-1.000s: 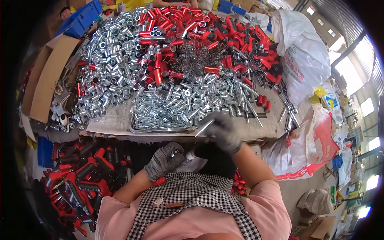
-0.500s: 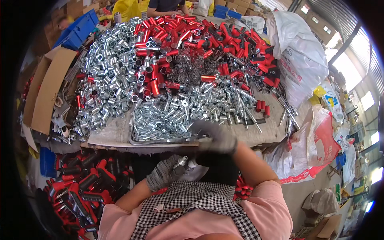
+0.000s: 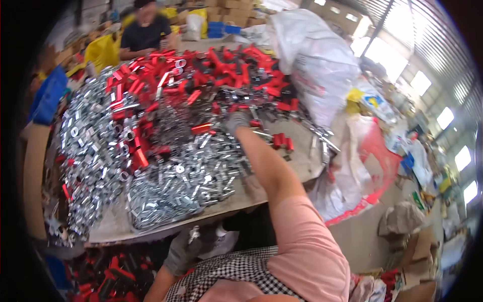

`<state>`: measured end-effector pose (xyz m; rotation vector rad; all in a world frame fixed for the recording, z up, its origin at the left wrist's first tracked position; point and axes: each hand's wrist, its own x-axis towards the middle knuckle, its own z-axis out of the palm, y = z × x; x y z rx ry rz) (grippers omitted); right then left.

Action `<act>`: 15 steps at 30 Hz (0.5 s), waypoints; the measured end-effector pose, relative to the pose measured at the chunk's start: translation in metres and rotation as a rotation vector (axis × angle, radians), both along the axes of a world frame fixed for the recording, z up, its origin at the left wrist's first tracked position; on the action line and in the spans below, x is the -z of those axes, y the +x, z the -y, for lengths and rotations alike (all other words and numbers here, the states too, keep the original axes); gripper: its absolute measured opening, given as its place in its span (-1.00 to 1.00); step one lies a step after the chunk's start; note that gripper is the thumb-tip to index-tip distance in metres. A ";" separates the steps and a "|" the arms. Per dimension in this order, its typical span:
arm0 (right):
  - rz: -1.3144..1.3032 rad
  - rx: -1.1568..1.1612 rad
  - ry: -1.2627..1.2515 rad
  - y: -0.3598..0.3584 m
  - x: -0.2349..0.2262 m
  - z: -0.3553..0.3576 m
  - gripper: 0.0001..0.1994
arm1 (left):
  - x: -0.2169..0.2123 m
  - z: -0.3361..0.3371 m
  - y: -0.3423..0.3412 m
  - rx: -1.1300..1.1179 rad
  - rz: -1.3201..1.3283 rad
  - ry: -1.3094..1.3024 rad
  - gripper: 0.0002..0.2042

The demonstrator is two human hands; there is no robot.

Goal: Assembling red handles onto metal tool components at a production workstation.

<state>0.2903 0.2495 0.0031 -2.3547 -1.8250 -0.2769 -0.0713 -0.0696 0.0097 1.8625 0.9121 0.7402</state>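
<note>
Left hand (image 3: pixel 182 250), gloved, has stayed low at the table (image 3: pixel 302 166) edge, fingers closed on a small metal part (image 3: pixel 193 234). Right hand (image 3: pixel 237 122) has reached out from the near edge to the red handles (image 3: pixel 201 129); its grip cannot be told.

Worktable (image 3: pixel 302 163) heaped with silver fittings (image 3: pixel 181 181), red handles (image 3: pixel 201 75).

Both hands gloved: left grip (image 3: pixel 182 251) and right grip (image 3: pixel 236 121) in grey knit work gloves, the fabric looking worn and slightly dirty. Pink short-sleeved top, sleeve (image 3: pixel 307 251) ending above the elbow, forearm bare below it. Black-and-white checked apron (image 3: pixel 229 277) lies over the chest, just beside that sleeve.
</note>
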 end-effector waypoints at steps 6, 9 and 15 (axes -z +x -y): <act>-0.767 -0.248 0.288 -0.104 -0.079 0.097 -0.57 | 0.000 0.021 -0.036 -0.172 0.015 0.119 -0.62; -1.149 -0.667 0.472 -0.091 -0.080 0.166 -0.67 | 0.028 0.009 -0.023 0.043 0.075 -0.202 -0.57; -0.356 -1.010 -0.006 -0.137 -0.082 0.301 -0.64 | 0.005 0.032 -0.021 0.087 0.040 -0.011 -0.58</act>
